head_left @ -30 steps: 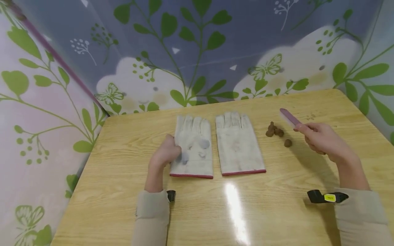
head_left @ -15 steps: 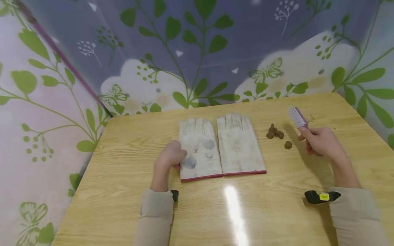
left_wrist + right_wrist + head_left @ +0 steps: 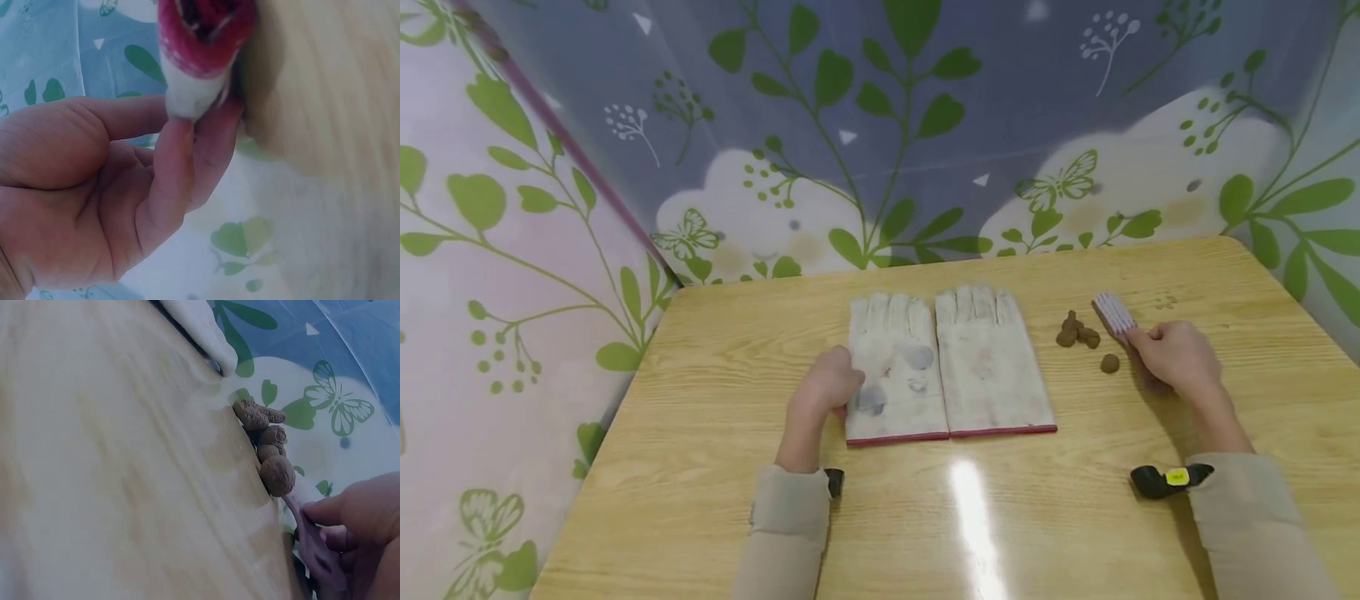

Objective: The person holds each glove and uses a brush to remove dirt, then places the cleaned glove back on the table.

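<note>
Two off-white work gloves lie side by side on the table, their cuffs edged in red. My left hand point(image 3: 823, 383) pinches the outer edge of the left glove point(image 3: 891, 375), which has grey stains; in the left wrist view its red-trimmed cuff point(image 3: 203, 37) sits between thumb and fingers. The right glove point(image 3: 992, 367) lies flat, untouched. Over at the right, my right hand point(image 3: 1176, 358) grips a purple-handled brush point(image 3: 1115, 313) with its white bristles facing up. Its purple handle point(image 3: 315, 553) also shows in the right wrist view.
Between the right glove and the brush sit a small cluster of brown lumps point(image 3: 1071, 331) and a separate brown ball point(image 3: 1109, 363). Small crumbs point(image 3: 1165, 300) lie behind the right hand. A leaf-patterned wall point(image 3: 850, 208) borders the table's point(image 3: 722, 375) back.
My left hand has slid the left glove rightward until it meets the other glove. The brush has turned so that its bristles face up, and has come lower toward the table.
</note>
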`<state>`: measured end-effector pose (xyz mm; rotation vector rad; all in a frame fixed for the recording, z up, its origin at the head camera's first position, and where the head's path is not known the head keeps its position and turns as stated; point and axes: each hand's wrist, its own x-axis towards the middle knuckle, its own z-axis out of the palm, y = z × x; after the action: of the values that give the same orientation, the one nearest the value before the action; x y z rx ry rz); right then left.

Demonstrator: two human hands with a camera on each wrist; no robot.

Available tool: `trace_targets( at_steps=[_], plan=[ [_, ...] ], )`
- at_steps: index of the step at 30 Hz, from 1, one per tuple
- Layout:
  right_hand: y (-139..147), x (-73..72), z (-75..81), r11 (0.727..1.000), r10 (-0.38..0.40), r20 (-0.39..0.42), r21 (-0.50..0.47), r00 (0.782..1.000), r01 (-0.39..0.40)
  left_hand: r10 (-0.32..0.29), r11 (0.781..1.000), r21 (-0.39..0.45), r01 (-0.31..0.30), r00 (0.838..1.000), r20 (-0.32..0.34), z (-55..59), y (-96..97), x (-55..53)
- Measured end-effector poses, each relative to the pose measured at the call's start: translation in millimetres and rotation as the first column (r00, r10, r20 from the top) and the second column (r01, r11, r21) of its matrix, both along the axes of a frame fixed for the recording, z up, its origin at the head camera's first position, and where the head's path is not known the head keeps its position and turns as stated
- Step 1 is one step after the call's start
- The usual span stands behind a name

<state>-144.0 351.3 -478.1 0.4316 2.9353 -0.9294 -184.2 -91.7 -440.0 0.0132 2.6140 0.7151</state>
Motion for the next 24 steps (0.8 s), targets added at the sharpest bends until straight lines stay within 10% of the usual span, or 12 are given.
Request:
trace_targets(
  at_steps=[19, 24],
  plan=[
    [2, -10.7, -7.2, 0.997, -0.009, -0.006, 0.075, 1.000, 0.009, 0.006, 1.000, -0.013, -0.006, 1.000, -0.010, -4.5, 2.8, -4.6],
    [-13, -6.1, 10.4, 0.997, 0.032, -0.108, 0.071, 0.994, -0.025, -0.016, 1.000, -0.023, 0.013, 0.986, -0.164, -1.8, 4.5, -4.6]
  ],
)
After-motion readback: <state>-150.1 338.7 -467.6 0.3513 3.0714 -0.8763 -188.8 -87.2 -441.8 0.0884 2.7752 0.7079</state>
